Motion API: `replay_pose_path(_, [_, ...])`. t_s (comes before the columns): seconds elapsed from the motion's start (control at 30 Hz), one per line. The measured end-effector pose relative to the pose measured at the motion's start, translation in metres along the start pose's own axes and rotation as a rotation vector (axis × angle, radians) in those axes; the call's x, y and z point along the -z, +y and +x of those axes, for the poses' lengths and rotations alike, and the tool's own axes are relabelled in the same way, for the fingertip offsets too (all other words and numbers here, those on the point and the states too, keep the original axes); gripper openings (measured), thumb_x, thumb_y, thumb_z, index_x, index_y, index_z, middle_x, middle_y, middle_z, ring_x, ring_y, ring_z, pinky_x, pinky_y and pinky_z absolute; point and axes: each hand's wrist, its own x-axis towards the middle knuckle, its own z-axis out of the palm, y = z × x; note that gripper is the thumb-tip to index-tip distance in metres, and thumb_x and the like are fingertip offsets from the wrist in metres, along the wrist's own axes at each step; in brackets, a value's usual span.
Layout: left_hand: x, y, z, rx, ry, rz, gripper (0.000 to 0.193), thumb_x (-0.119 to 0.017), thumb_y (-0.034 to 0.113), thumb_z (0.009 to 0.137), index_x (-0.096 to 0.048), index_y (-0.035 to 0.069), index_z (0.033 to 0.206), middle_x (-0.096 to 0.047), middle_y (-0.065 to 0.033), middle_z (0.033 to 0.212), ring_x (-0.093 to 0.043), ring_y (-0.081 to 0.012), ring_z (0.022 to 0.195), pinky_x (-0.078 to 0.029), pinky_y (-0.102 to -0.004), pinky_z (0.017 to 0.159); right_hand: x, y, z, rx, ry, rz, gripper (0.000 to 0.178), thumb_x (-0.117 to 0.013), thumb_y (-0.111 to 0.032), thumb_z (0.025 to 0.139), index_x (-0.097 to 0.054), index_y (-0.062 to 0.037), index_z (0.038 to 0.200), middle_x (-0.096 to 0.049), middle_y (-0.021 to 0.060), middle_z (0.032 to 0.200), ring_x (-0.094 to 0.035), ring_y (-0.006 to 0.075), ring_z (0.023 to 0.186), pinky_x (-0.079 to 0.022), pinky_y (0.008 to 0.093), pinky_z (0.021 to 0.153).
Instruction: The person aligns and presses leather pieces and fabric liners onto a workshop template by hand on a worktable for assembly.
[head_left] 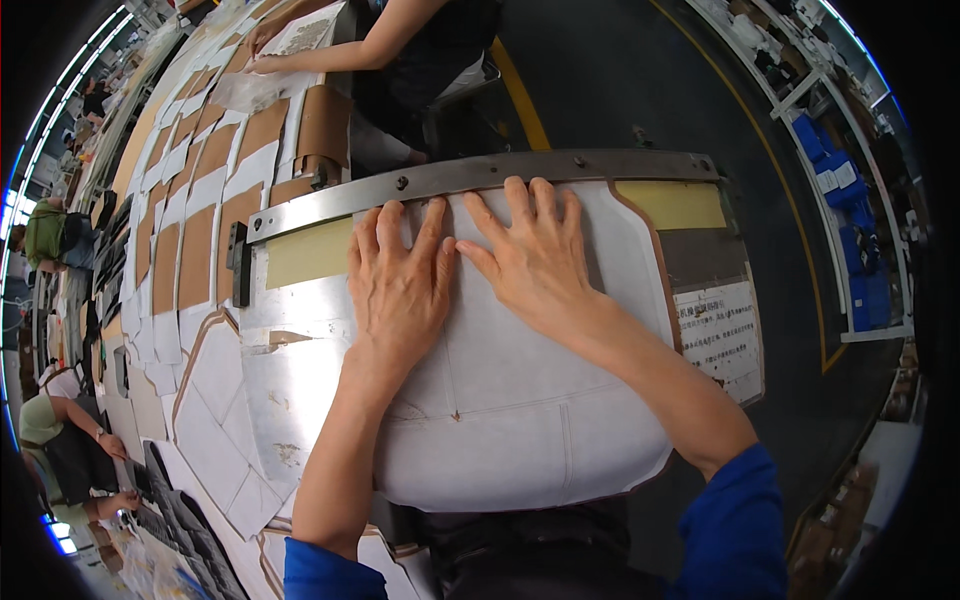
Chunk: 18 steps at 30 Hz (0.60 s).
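Note:
A large white panel (510, 440) with brown edging and stitched seams lies in front of me; its rounded near end hangs close to my lap. Along its far edge runs a long metal bar (480, 176) with bolts. My left hand (395, 285) rests flat on the panel, fingers stretched toward the bar. Beside it my right hand (540, 250) also lies flat, fingers spread, fingertips at the bar's near edge. The two thumbs almost meet. Under the panel is a shiny metal plate (300, 370), with a yellow strip (310, 253) near the bar.
To the left, a long table holds rows of brown and white pieces (210, 150). A co-worker's arm (350, 55) reaches over its far end; other people work farther left. A printed sheet (720, 335) sits at the plate's right. Shelving with blue bins (860, 270) stands at right.

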Motion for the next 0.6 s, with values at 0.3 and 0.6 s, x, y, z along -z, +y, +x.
replay_pose_path(0.3, [-0.004, -0.001, -0.003, 0.044, -0.047, 0.133, 0.043, -0.045, 0.036, 0.111, -0.058, 0.02, 0.148, -0.047, -0.0183, 0.144, -0.041, -0.0366, 0.142, -0.024, -0.0632, 0.121, 0.024, 0.055, -0.028, 0.058, 0.043, 0.054, 0.05, -0.068, -0.035, 0.1, -0.062, -0.0073, 0.141, -0.052, 0.0192, 0.142, -0.047, 0.0403, 0.133, -0.037, 0.0579, 0.11])
replay_pose_path(0.6, [-0.004, 0.003, -0.005, 0.022, -0.043, 0.159, 0.046, -0.05, 0.041, 0.11, -0.062, 0.017, 0.147, -0.05, -0.0209, 0.143, -0.044, -0.0378, 0.139, -0.027, -0.0552, 0.121, 0.024, 0.071, -0.048, 0.025, 0.076, -0.034, 0.049, -0.06, -0.036, 0.105, -0.059, -0.0006, 0.139, -0.051, 0.0262, 0.143, -0.047, 0.0442, 0.136, -0.034, 0.0656, 0.112])
